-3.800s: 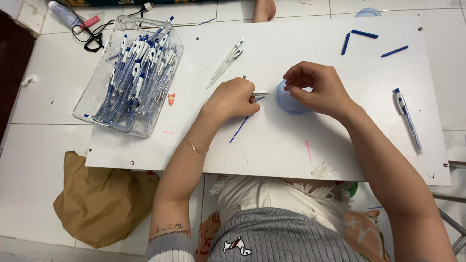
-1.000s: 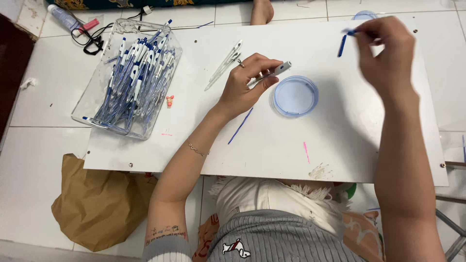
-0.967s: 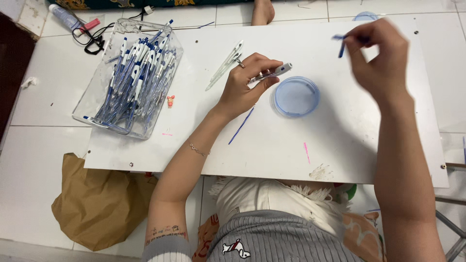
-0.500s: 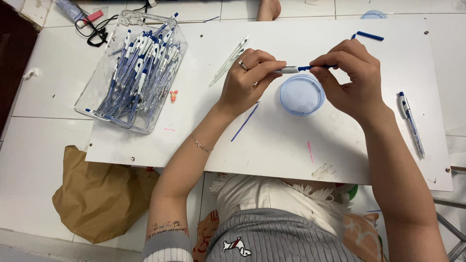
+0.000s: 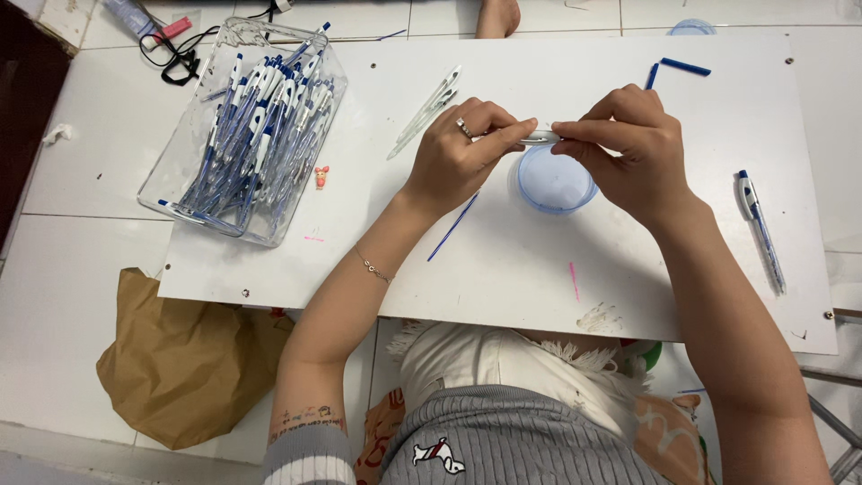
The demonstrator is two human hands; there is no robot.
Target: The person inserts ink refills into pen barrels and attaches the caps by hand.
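Note:
My left hand and my right hand meet over a round pale blue dish and both grip one clear pen barrel held level between the fingertips. The blue part seen earlier is hidden inside my right hand's fingers. A thin blue refill lies on the white board just below my left wrist. Clear pen barrels lie to the upper left of my left hand.
A clear tray full of blue and white pens stands at the board's left. A finished pen lies at the right, small blue parts at the top right. Scissors and a brown paper bag lie on the floor.
My right hand fetched a blue part from the top right and brought it to the barrel in my left hand. Both hands now close together on the barrel over the dish.

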